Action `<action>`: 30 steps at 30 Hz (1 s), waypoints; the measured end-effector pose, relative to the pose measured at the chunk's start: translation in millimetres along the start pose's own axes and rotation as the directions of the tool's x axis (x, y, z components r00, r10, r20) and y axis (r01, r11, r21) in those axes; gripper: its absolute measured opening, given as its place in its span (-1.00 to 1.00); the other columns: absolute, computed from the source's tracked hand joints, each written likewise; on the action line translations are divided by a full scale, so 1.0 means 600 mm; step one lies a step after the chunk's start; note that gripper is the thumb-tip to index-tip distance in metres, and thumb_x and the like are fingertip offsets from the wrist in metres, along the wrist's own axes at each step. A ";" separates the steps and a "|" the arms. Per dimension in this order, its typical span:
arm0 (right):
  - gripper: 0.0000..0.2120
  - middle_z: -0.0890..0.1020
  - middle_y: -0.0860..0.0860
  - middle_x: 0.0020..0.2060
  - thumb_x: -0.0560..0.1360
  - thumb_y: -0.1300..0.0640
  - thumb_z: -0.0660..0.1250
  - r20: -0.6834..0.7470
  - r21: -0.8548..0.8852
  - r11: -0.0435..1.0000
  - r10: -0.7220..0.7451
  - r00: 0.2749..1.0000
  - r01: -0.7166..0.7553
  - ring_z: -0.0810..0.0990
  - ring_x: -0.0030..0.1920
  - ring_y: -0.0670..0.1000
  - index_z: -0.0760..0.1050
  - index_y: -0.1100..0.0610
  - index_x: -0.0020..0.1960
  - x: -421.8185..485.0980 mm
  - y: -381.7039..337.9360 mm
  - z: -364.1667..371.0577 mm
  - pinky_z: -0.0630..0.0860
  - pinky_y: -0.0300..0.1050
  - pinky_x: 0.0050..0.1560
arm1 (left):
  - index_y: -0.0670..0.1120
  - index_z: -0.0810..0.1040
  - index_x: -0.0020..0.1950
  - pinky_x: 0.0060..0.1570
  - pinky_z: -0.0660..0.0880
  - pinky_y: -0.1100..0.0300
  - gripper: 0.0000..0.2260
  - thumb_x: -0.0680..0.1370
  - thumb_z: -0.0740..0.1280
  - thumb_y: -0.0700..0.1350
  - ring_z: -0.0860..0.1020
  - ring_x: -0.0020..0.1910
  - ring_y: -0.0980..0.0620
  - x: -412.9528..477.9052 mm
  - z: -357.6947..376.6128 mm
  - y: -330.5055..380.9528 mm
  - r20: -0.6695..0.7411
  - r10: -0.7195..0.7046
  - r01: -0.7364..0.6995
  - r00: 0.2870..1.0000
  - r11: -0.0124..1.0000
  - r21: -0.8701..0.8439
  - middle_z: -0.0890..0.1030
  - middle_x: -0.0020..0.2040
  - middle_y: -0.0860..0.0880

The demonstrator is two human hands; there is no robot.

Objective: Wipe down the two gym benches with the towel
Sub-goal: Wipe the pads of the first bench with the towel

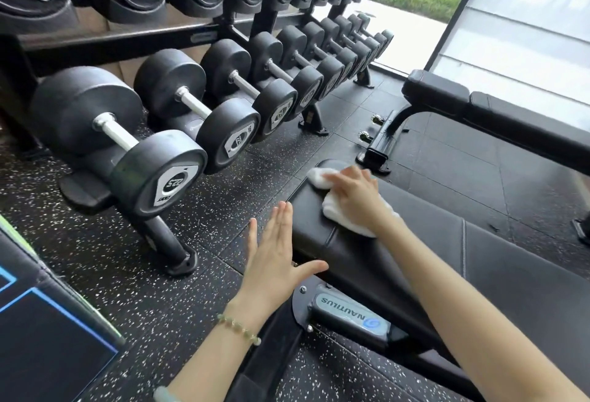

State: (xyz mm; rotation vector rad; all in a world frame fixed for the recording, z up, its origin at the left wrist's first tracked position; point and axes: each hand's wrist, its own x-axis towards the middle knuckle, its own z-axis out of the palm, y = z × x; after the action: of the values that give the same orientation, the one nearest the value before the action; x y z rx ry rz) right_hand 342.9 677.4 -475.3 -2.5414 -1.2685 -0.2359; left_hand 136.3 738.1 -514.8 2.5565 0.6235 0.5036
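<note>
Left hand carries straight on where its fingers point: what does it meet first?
The left hand likely clears the near bench and meets the rack foot, over speckled floor; depth unclear.

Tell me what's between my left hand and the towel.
Only bare black bench padding, in the head view; nothing else separates the left hand from the white towel.
</note>
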 end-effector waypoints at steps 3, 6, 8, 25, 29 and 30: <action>-0.58 0.41 0.04 0.01 0.45 0.01 0.20 0.044 -0.092 0.985 0.151 0.988 -0.146 0.38 0.05 0.20 0.39 -0.30 0.26 0.081 0.044 0.012 0.32 0.12 0.15 | -0.02 -0.40 0.44 0.37 -0.47 0.08 -0.02 0.33 0.05 0.48 -0.33 0.46 0.19 0.000 -0.004 0.003 0.021 -0.014 0.014 1.000 1.000 -0.024 -0.34 0.46 0.10; -0.63 0.42 0.10 0.09 0.51 0.03 0.20 0.058 -0.124 0.974 0.199 0.978 -0.191 0.35 0.10 0.20 0.40 -0.20 0.29 0.089 0.039 0.015 0.28 0.14 0.20 | -0.02 -0.36 0.49 0.37 -0.47 0.07 -0.01 0.36 0.14 0.44 -0.32 0.46 0.21 -0.001 -0.005 0.003 0.016 -0.028 0.029 0.999 0.998 -0.056 -0.33 0.46 0.12; -0.63 0.42 0.11 0.13 0.51 0.06 0.19 0.070 -0.103 0.986 0.139 0.988 -0.132 0.34 0.11 0.21 0.42 -0.14 0.30 0.048 0.019 0.000 0.26 0.10 0.20 | -0.03 -0.32 0.51 0.37 -0.47 0.08 0.00 0.36 0.16 0.43 -0.32 0.46 0.22 -0.003 -0.005 0.002 0.023 -0.027 0.029 0.999 0.997 -0.068 -0.33 0.46 0.13; -0.60 0.42 0.10 0.15 0.48 0.04 0.20 0.113 -0.112 0.976 0.201 0.973 -0.188 0.31 0.16 0.21 0.39 -0.09 0.32 0.021 0.006 -0.021 0.25 0.11 0.23 | -0.02 -0.27 0.53 0.39 -0.44 0.05 -0.02 0.32 0.04 0.47 -0.31 0.46 0.24 -0.001 -0.009 0.005 0.036 -0.040 0.041 0.999 0.999 -0.025 -0.31 0.46 0.15; -0.61 0.42 0.04 0.12 0.44 0.07 0.20 0.077 -0.092 0.995 0.035 0.996 -0.028 0.33 0.11 0.19 0.40 -0.12 0.26 -0.061 -0.031 -0.025 0.28 0.10 0.18 | -0.02 -0.30 0.53 0.40 -0.43 0.00 -0.03 0.32 -0.08 0.51 -0.34 0.46 0.19 -0.001 -0.009 0.002 0.085 -0.032 0.029 0.996 0.999 0.042 -0.34 0.48 0.10; -0.61 0.43 0.01 0.10 0.41 0.07 0.22 0.054 -0.047 0.998 -0.044 0.998 0.047 0.35 0.08 0.17 0.39 -0.14 0.23 -0.093 -0.039 -0.027 0.31 0.10 0.14 | -0.04 -0.28 0.53 0.40 -0.41 -0.02 -0.03 0.32 -0.13 0.52 -0.32 0.47 0.17 0.001 -0.007 0.001 0.091 -0.031 0.024 0.995 0.997 0.074 -0.32 0.49 0.07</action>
State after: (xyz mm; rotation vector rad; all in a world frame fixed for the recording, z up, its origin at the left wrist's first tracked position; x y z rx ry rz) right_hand 290.6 643.5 -470.9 -2.5776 -1.3577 -0.2129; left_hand 134.8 739.5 -510.9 2.6188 0.6540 0.3570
